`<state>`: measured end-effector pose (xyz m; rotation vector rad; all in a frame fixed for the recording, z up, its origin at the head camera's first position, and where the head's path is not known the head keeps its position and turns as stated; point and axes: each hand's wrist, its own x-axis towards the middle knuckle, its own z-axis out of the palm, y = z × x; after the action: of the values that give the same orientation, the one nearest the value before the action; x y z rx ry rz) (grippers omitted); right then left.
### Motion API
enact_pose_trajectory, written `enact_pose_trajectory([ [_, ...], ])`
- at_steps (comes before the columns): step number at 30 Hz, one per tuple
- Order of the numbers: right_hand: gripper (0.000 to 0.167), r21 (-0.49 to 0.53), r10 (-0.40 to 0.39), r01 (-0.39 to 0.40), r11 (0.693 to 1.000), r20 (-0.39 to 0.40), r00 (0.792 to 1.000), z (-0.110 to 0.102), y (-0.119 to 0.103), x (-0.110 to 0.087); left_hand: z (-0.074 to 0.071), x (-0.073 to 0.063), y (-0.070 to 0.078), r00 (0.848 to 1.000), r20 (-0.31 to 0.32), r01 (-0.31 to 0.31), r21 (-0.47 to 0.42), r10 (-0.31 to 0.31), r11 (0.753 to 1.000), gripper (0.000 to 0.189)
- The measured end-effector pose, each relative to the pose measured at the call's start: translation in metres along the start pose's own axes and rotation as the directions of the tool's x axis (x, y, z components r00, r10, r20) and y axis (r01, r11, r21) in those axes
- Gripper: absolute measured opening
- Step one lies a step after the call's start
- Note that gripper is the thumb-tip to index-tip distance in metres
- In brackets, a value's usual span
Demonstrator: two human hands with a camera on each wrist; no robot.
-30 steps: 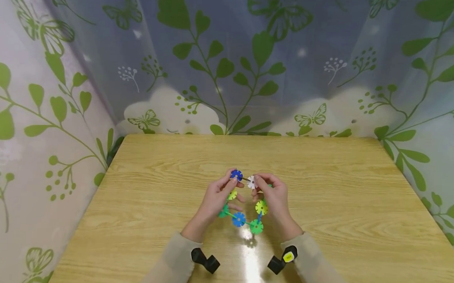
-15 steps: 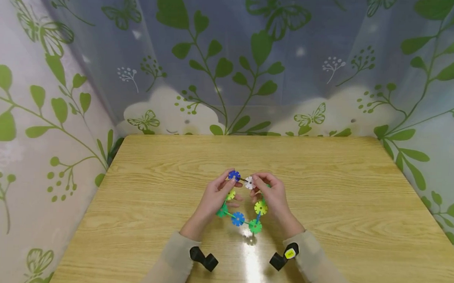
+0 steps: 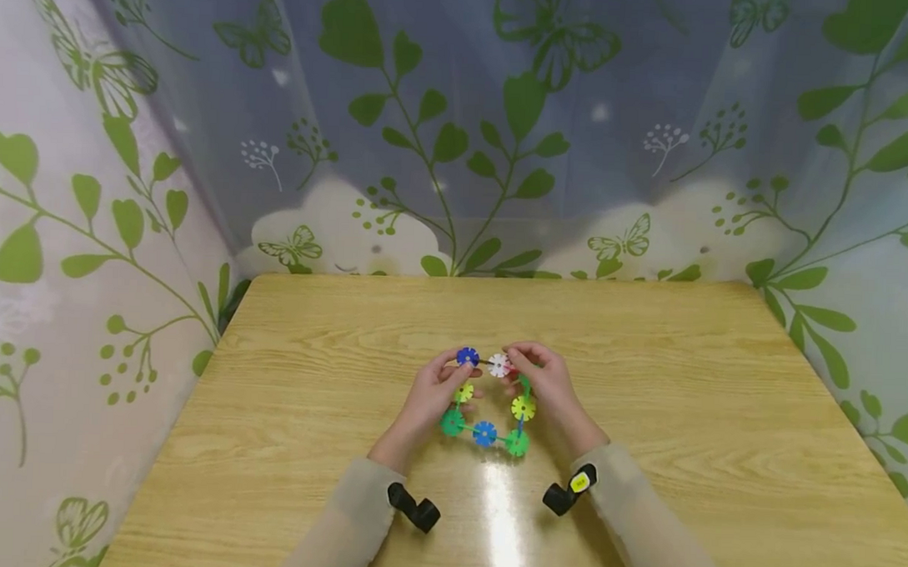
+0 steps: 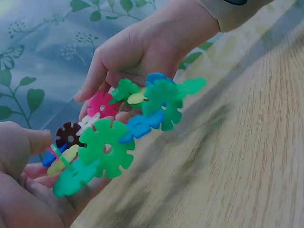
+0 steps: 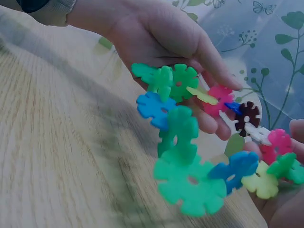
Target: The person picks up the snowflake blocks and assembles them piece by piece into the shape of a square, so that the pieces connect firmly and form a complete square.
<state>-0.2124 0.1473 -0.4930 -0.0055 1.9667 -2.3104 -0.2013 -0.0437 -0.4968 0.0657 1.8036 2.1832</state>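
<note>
Between my hands is a ring of notched plastic snowflake discs joined edge to edge. In the head view its far side has a dark blue disc (image 3: 467,356) and a white disc (image 3: 499,365). Blue (image 3: 484,433) and green discs (image 3: 517,442) form the near side. My left hand (image 3: 429,397) pinches the ring by the dark blue disc, other fingers beneath. My right hand (image 3: 554,385) holds the opposite corner, thumb by a pink disc (image 5: 218,97). A brown disc (image 5: 247,118) shows between the hands in the right wrist view. My fingers partly hide both sides.
A wood-grain table (image 3: 332,338) lies below the hands, with a bright glare patch near its front. A leaf-and-butterfly patterned curtain (image 3: 444,133) surrounds the back and sides. Black wrist cameras (image 3: 414,507) sit on both sleeves.
My right thumb and fingers have shifted off the white disc, so pink beside it now shows. The near side of the ring has moved slightly farther from me, and more green shows at right.
</note>
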Motion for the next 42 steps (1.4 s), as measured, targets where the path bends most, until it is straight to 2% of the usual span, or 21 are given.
enact_pose_trajectory([
  [3,0.035,0.001,0.017,-0.017,1.0,0.012,1.0,-0.005,0.001,0.003,-0.001,0.003,-0.002,1.0,-0.022,0.003,0.0,-0.003,1.0,0.046],
  [8,0.041,-0.042,0.044,-0.044,0.998,-0.022,0.999,-0.015,0.003,0.006,-0.003,0.009,-0.004,0.997,-0.073,0.011,-0.001,-0.011,1.0,0.048],
  [13,0.045,0.028,0.079,-0.078,0.997,-0.019,0.997,-0.021,0.004,0.008,-0.004,0.016,-0.005,0.995,-0.103,0.016,-0.017,-0.017,1.0,0.045],
  [18,0.05,0.094,0.084,-0.085,0.992,0.021,0.996,-0.024,0.005,0.01,-0.005,0.021,-0.005,0.988,-0.153,0.009,0.121,0.01,0.993,0.048],
  [20,0.051,0.113,0.081,-0.083,0.99,0.027,0.996,-0.025,0.006,0.011,-0.006,0.023,-0.004,0.983,-0.186,0.021,0.186,0.014,0.982,0.054],
  [23,0.05,0.169,0.076,-0.08,0.982,0.025,0.997,-0.025,0.006,0.013,-0.009,0.024,-0.002,0.975,-0.221,0.063,0.227,-0.012,0.972,0.067],
  [28,0.05,0.222,0.065,-0.071,0.972,0.035,0.997,-0.026,0.008,0.013,-0.014,0.024,0.0,0.978,-0.201,0.102,0.22,-0.057,0.97,0.082],
  [33,0.053,0.238,0.058,-0.066,0.969,0.04,0.997,-0.029,0.009,0.014,-0.013,0.025,0.003,0.98,-0.179,0.117,0.174,-0.086,0.978,0.082],
  [37,0.054,0.256,0.055,-0.066,0.965,0.048,0.997,-0.031,0.011,0.014,-0.013,0.025,0.006,0.985,-0.146,0.11,0.149,-0.088,0.983,0.08],
  [42,0.051,0.251,0.054,-0.064,0.966,0.047,0.997,-0.035,0.014,0.015,-0.015,0.024,0.005,0.995,-0.085,0.069,0.142,-0.058,0.987,0.076],
])
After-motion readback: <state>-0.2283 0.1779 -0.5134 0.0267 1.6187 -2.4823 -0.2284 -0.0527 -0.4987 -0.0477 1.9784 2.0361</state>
